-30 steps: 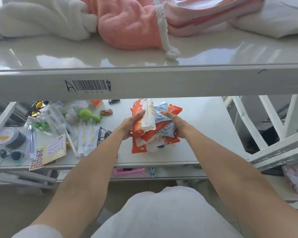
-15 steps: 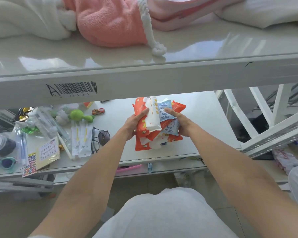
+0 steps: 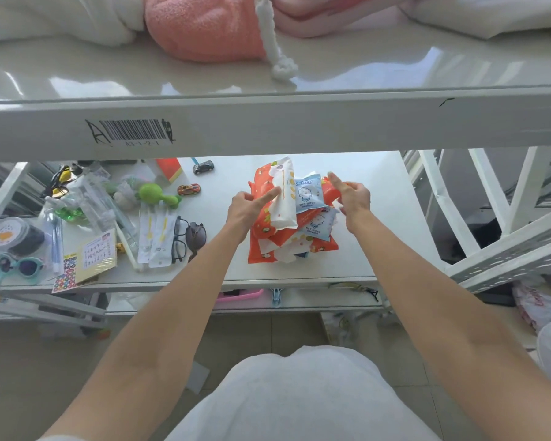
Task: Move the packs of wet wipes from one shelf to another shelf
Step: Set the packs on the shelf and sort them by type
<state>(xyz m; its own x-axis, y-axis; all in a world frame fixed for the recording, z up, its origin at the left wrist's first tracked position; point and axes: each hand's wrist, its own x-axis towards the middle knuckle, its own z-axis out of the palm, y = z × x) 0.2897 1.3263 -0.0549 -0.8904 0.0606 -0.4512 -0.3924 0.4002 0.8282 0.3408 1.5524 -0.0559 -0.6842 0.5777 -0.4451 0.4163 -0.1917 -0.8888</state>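
Observation:
A pile of wet wipe packs (image 3: 287, 230), orange, white and light blue, lies on the middle white shelf (image 3: 379, 192), right of centre. A white pack (image 3: 283, 192) stands tilted on top of it. My left hand (image 3: 248, 208) is at the pile's left side, fingers spread, the fingertips touching the white pack. My right hand (image 3: 350, 195) hovers at the pile's right side, fingers apart and gripping nothing. The upper shelf (image 3: 268, 122) with a barcode label crosses the view above.
Left on the same shelf lie toy cars (image 3: 189, 189), a green toy (image 3: 155, 195), glasses (image 3: 185, 237), sunglasses (image 3: 19, 265), packets and sticker sheets (image 3: 89, 259). Pink and white towels (image 3: 204, 27) rest on the upper shelf. A white rack frame (image 3: 497, 249) stands at right.
Both hands have let go of the pile and drawn slightly apart from it; before, they pressed the packs from either side. The view has moved closer and slightly up.

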